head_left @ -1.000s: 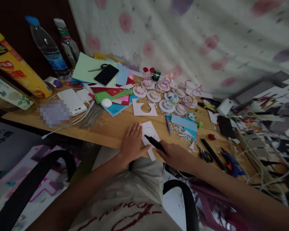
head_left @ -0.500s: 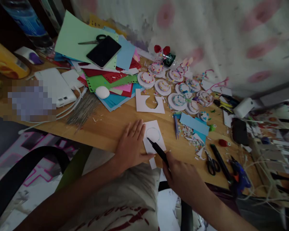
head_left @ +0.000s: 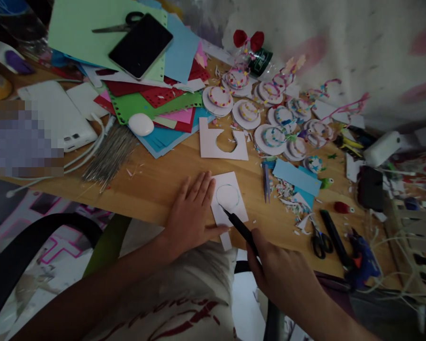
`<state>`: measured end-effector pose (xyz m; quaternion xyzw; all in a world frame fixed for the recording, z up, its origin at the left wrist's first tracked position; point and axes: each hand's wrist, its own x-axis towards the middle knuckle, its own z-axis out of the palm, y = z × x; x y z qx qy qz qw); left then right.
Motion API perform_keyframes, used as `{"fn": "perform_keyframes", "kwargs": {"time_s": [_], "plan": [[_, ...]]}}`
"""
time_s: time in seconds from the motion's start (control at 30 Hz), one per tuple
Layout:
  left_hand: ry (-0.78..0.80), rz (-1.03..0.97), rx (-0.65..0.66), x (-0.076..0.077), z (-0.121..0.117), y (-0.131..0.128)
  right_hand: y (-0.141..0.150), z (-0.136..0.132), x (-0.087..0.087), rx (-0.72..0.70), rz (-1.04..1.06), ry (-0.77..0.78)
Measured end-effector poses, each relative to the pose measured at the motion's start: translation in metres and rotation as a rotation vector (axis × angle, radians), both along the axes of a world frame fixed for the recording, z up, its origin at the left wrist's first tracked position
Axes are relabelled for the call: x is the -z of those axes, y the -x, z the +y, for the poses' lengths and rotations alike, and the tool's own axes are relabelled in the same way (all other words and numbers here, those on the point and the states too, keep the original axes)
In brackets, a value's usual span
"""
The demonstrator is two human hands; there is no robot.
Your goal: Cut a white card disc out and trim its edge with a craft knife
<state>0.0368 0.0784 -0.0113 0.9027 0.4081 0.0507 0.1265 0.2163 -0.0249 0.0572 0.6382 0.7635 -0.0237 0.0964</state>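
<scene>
My left hand (head_left: 190, 213) lies flat with fingers stretched out, pressing on the left edge of a small white card (head_left: 230, 201) at the near edge of the wooden table (head_left: 156, 182). A thin circle is drawn on the card. My right hand (head_left: 280, 272) is closed round a black pen (head_left: 238, 226), whose tip touches the lower left of the circle.
A white card with a round cut-out (head_left: 222, 144) lies just beyond. Several decorated paper discs (head_left: 246, 113) and a pile of coloured sheets (head_left: 156, 104) with a black phone (head_left: 141, 45) fill the back. Scissors (head_left: 319, 239), a glue gun (head_left: 362, 260) and paper scraps lie at right.
The view has moved closer and lower over the table. The pen tip has shifted slightly along the circle's lower left. My left hand stays flat on the card.
</scene>
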Motion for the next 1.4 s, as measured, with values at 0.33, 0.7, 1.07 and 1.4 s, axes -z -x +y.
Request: {"fn": "perform_keyframes", "kwargs": {"time_s": [0.33,0.7,1.07,1.4], "plan": [[0.021,0.016,0.016,0.0,0.002,0.0,-0.018,0.01,-0.006,-0.113,-0.148,0.035],[0.042,0.006,0.027,0.0,0.003,-0.001,-0.041,0.023,-0.009,-0.187,-0.101,0.14],[0.038,0.005,0.04,0.002,0.006,-0.001,-0.053,0.029,-0.01,-0.254,-0.087,0.076],[0.058,-0.001,0.051,0.001,0.008,0.001,-0.067,0.037,-0.012,-0.28,-0.019,0.131]]}}
